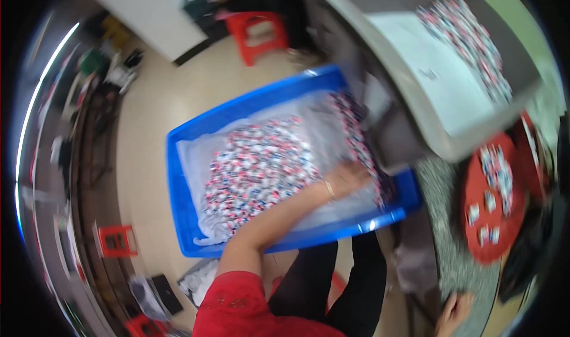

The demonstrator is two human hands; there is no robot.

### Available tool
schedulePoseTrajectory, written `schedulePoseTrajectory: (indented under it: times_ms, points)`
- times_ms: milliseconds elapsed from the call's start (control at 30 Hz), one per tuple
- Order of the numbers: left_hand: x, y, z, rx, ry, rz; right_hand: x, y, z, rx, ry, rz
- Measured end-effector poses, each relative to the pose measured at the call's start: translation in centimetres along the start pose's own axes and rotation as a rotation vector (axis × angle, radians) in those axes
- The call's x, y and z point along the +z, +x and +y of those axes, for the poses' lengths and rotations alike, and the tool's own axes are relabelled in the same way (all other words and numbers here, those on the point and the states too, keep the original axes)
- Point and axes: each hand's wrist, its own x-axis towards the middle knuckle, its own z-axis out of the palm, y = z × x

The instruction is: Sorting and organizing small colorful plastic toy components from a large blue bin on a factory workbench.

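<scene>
A blue plastic bin stands on the floor, lined with clear plastic and heaped with small red, white and blue wrapped packets. My left hand, a thin bracelet at the wrist, reaches into the bin's right side and rests on the packets beside a band of them along the liner. Blur hides whether the fingers grip any. My right hand is low at the right, by the edge of a grey speckled surface, with its fingers curled and blurred. My red sleeve and black trousers fill the lower middle.
A grey table at the upper right carries a white sheet and more packets. A round red tray with a few packets sits at the right. Red stools stand at the top and lower left. Clutter lines the left wall.
</scene>
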Motion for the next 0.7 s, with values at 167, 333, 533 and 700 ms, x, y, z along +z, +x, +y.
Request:
schedulePoseTrajectory:
  times_ms: [167, 333, 533, 700]
  points:
    - [-1.5, -2.8, 4.5, -0.062, -0.087, 0.060, -6.7, -3.5, -9.5, 0.149, -0.065, -0.135]
    - [-5.4, -6.1, 6.8, -0.145, -0.196, -0.104, -6.1, -5.3, -10.1, -0.500, -0.420, 0.360]
    - [-6.9, -9.6, 7.6, -0.256, -0.274, -0.096, -6.9, -4.9, -14.6, -0.659, -0.355, 0.538]
    - [-13.1, -13.4, 8.7, -0.505, -0.441, -0.469, -7.9, -6.5, -15.8, -0.639, -0.364, 0.516]
